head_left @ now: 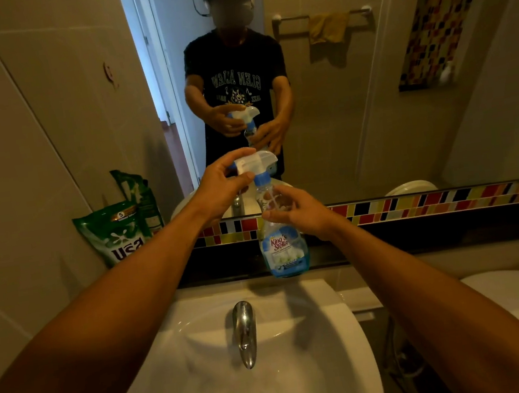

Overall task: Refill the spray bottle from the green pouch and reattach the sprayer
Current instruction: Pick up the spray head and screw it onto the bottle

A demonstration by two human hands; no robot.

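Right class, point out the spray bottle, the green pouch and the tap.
spray bottle (283,249): head view, on its printed label.
green pouch (114,233): head view, on its front panel.
tap (245,330): head view, on the top of its chrome spout.

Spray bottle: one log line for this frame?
left hand on sprayer | right hand holds spray bottle | sprayer on neck | green pouch against wall

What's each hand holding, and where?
Left hand grips the sprayer head; right hand holds the spray bottle at its upper body.
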